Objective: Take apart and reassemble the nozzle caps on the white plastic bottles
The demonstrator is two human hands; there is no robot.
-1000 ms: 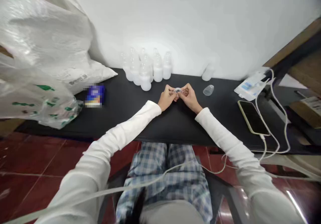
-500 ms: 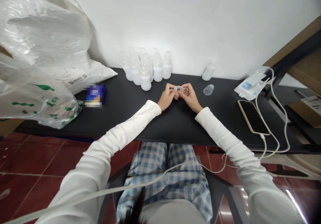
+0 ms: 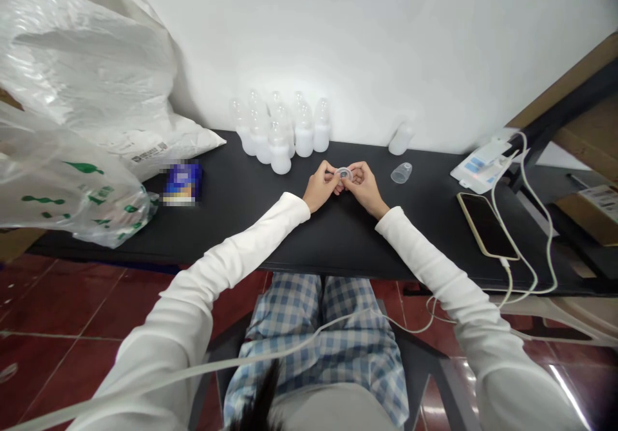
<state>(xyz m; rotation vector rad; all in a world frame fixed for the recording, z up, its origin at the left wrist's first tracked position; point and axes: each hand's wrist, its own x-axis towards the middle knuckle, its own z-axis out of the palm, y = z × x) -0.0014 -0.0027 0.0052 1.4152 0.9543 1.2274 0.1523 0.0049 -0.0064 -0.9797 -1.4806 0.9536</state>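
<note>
1. A small clear ring-shaped piece (image 3: 344,173), perhaps a cap or a teat collar, though it is too small to tell which, is held just above the black table (image 3: 338,238), a little beyond its middle.
2. The left hand (image 3: 321,187) pinches the piece from the left, fingers (image 3: 329,169) closed on its rim.
3. The right hand (image 3: 364,185) pinches it from the right, fingers likewise closed on it, so the two hands meet around it.
4. Both wrists rest on or just above the table, in white sleeves.
5. A cluster of white bottles (image 3: 282,131) stands upright just beyond the hands, against the wall.
6. A clear cup (image 3: 401,172) lies on its side near the right hand, and another white bottle (image 3: 401,138) stands beyond it.
7. Far right on the table, a phone (image 3: 486,225) lies flat with a white cable (image 3: 524,250) plugged in.
8. At the left end lie a blue packet (image 3: 182,183) and large plastic bags (image 3: 72,115).
</note>
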